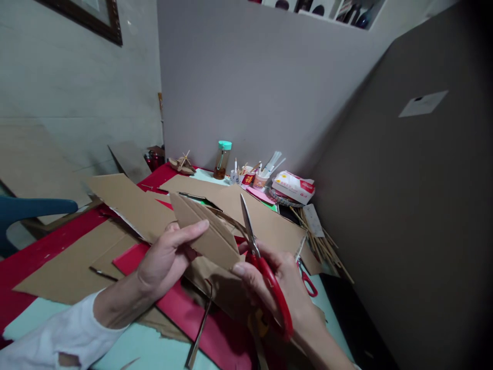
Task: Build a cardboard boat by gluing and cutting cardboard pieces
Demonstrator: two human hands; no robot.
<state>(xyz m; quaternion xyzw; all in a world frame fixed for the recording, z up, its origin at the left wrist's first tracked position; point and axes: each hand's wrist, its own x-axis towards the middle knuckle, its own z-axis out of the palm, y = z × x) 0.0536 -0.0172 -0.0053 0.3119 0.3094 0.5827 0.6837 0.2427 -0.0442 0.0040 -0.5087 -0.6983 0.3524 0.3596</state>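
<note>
A creased piece of brown cardboard [208, 234] is pinched in my left hand [167, 257], with the thumb lying on its top face. My right hand [277, 277] is closed on the red handles of a pair of scissors [250, 231], whose metal blades point up and away. The tip of my right thumb rests at the lower right corner of the same cardboard piece. Larger cardboard sheets [127, 200] lie behind and to the left. Below my hands is a red sheet [208, 329] with a thin cardboard strip [200, 329] across it.
Along the back stand a bottle with a teal lid [222, 160], cups of pens and sticks [262, 180] and a tissue pack [293, 186]. Wooden sticks [327, 246] and second red-handled scissors [308, 282] lie at right. A blue chair arm [38, 206] is at left.
</note>
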